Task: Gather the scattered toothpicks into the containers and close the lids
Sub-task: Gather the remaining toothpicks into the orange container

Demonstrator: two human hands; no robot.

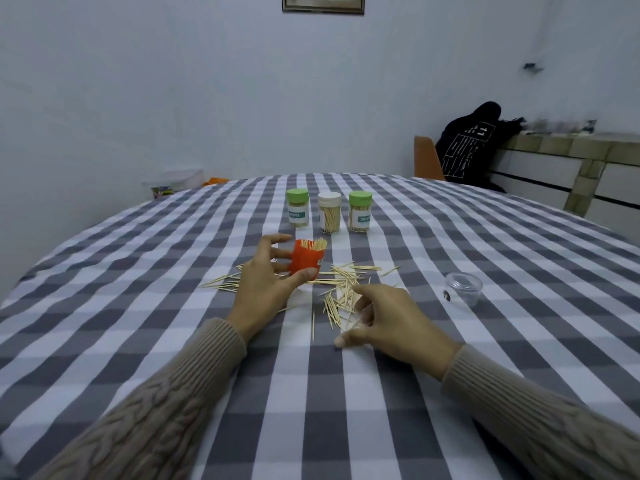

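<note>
My left hand point(265, 282) grips an open orange container point(307, 259) that stands upright, with toothpicks sticking out of its top. Loose toothpicks point(341, 292) lie scattered on the checked tablecloth point(138, 306) around and between my hands. My right hand point(391, 322) hovers over the pile, its fingers curled down onto several toothpicks; whether it holds any is unclear. Farther back stand three closed containers in a row: a green-lidded one point(298, 207), a white-lidded one point(329, 212) and another green-lidded one point(360, 211). A clear lid point(464, 287) rests to the right.
The round table's far edge curves behind the containers. An orange chair point(427, 162) with a dark garment point(471, 143) stands at the back right beside a tiled counter point(571, 157). A plastic box point(176, 183) sits on the floor at the back left.
</note>
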